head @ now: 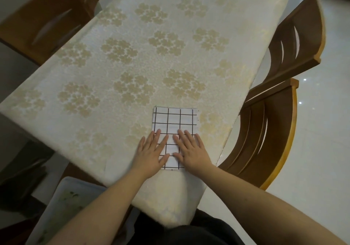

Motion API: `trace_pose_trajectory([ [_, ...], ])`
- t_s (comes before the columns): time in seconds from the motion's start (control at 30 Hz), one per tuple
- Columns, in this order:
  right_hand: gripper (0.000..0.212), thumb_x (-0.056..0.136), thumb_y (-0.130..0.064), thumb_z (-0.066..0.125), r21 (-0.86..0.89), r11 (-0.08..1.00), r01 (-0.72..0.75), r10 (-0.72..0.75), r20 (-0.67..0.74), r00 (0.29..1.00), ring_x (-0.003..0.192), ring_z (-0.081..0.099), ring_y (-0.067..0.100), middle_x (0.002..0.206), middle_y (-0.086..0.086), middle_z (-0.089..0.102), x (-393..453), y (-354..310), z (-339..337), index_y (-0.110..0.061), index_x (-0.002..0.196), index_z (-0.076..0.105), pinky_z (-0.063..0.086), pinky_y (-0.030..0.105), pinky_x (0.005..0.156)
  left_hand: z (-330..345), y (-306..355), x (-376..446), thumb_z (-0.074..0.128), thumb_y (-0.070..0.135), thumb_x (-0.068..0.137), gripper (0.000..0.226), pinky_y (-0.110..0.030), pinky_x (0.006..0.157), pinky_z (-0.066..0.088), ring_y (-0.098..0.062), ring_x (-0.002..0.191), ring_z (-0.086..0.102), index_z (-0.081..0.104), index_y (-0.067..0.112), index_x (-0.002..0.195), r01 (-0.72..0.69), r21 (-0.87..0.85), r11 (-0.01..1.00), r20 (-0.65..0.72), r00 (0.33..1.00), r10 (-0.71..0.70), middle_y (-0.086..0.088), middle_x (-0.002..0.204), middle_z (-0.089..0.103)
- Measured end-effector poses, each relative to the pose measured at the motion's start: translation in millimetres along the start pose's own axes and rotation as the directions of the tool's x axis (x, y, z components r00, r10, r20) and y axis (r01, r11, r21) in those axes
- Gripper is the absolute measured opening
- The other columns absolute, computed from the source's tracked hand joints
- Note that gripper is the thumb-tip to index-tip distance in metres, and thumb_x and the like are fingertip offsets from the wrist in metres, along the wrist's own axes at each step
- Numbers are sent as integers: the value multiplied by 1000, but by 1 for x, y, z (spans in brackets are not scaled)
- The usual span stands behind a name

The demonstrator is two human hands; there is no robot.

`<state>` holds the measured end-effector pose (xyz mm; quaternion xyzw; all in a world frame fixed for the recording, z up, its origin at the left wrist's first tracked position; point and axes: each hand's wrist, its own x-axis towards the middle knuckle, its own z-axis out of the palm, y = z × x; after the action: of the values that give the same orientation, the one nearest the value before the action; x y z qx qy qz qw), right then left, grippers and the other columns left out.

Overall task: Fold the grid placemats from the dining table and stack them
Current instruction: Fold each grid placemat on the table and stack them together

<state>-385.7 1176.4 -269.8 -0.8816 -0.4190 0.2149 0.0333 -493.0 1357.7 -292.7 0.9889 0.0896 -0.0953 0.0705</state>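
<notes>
Head view: my left hand (151, 152) and right hand (191, 150) both lie flat, fingers straight and slightly spread, pressing on the near half of a folded grid placemat (175, 120). The placemat sits near the front right corner of the bench (113, 64), which is covered with a cream floral cloth; the placemat's far half is uncovered and lies flat. Neither hand grips anything. Whether one placemat or several lie under my palms I cannot tell, and no other placemat shows on the bench. I judge the placemat to be light, thin and soft fabric: it will hold a crease only when pressed, and may slide on the smooth cloth if pushed sideways. To fold it again, I would pinch two corners of one short edge and keep them level. Wooden chairs (274, 131) stand at the right side of the bench.
</notes>
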Motion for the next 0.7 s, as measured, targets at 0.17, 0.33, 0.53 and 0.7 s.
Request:
trace_pose_trajectory([
  [0.17,75,93,-68,4,-26,993,-116,116,-8,993,148,-18,21,161,-1,-18,-8,17,-7,-27,154,-8,-20,42,114,-4,0,-1,23,62,96,70,-45,119,0,-23,151,-7,6,31,156,-12,-24,1000,39,999,13,-8,164,-7],
  [0.33,90,91,-71,26,-37,979,-202,203,42,978,147,-22,22,160,2,-23,-22,24,-21,-22,153,-15,-19,46,114,-21,-4,11,30,55,96,64,-41,117,20,-24,147,19,30,24,152,92,-352,931,-34,993,-111,-9,161,21],
  [0.53,99,89,-68,42,47,975,-216,213,58,975,148,-19,24,161,3,-20,-37,3,-20,-19,153,-14,-15,44,115,-68,-5,69,58,28,96,41,-29,79,43,-22,99,58,52,7,131,565,-741,362,240,727,-644,-13,125,58],
  [0.7,108,84,-67,53,132,947,-294,293,30,956,149,-16,27,162,7,-16,-41,-1,-16,-17,154,-12,-13,45,116,-83,-9,97,63,30,94,37,-36,90,52,-32,108,62,65,5,121,700,-553,453,374,694,-615,-14,123,65],
])
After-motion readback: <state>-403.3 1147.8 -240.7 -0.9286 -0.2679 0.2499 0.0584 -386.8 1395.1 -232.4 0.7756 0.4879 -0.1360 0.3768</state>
